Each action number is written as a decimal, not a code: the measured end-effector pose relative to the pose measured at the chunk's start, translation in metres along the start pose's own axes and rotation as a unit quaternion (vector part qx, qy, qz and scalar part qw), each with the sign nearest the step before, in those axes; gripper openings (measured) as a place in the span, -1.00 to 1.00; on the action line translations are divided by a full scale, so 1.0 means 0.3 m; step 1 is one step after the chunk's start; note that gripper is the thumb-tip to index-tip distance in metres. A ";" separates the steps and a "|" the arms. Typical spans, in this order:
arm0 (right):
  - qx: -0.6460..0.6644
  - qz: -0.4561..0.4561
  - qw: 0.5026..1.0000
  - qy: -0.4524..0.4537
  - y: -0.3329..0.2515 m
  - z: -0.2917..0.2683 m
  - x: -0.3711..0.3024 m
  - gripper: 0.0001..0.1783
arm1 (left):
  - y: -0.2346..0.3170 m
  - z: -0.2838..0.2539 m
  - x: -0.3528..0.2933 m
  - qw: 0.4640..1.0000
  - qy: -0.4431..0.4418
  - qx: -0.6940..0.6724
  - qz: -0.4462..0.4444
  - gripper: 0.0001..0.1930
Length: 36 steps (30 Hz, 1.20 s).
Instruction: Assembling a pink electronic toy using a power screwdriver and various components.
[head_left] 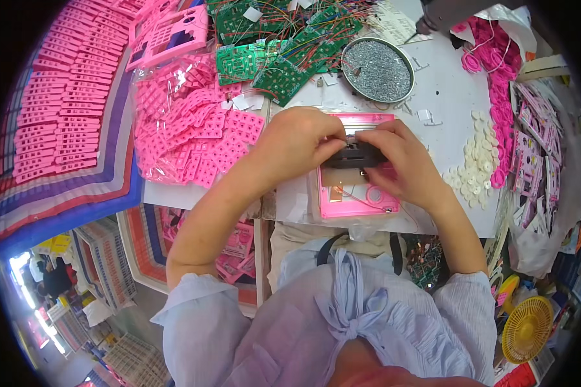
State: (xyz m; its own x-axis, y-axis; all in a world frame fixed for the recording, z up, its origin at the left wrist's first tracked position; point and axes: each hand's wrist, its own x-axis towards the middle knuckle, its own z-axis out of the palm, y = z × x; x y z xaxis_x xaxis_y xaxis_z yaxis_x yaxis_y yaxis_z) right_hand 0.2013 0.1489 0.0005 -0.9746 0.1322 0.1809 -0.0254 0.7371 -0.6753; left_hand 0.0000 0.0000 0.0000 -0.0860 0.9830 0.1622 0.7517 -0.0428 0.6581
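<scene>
A pink plastic casing [361, 208] lies near the front edge of the table, its inside facing up. Thin wires, a ring-shaped outline and a small coppery patch show in its near half. Over its middle is a dark, block-like black plastic part [354, 157]. My left hand [301, 138] pinches at the left end of this part, thumb and fingers pressed together. From the other side, my right hand [403, 160] grips the part's right end with bent fingers. A small metallic bit shows between the fingertips; its kind is unclear.
A round tin of small metal screws [377, 69] stands beyond the casing. Wired green circuit boards [290, 74] pile up at the back. Pink keypad pieces [203, 151] spill from a bag at left. White discs [474, 164] and magenta pieces [499, 116] lie at right.
</scene>
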 end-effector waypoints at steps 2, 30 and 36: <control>-0.005 -0.006 1.000 -0.001 -0.009 -0.002 -0.005 -0.31 | 0.003 -0.003 0.006 0.999 -0.033 -0.003 0.014 -0.87; -0.151 -0.068 0.982 -0.089 -0.062 -0.028 0.047 -0.45 | 0.000 -0.005 0.044 0.965 -0.122 -0.151 -0.176 -0.82; -0.176 -0.067 0.976 -0.106 -0.076 -0.033 0.055 -0.55 | 0.007 -0.010 0.050 0.965 -0.130 -0.140 -0.180 -0.80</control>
State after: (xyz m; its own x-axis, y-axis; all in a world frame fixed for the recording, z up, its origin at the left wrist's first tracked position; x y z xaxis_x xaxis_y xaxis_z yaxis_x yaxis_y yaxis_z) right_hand 0.1880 0.1409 0.0260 -0.9929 -0.0931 0.0741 -0.1138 0.9253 -0.3618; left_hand -0.0017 0.0141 0.0059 -0.1142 0.9536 -0.2787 0.4938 0.2979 0.8169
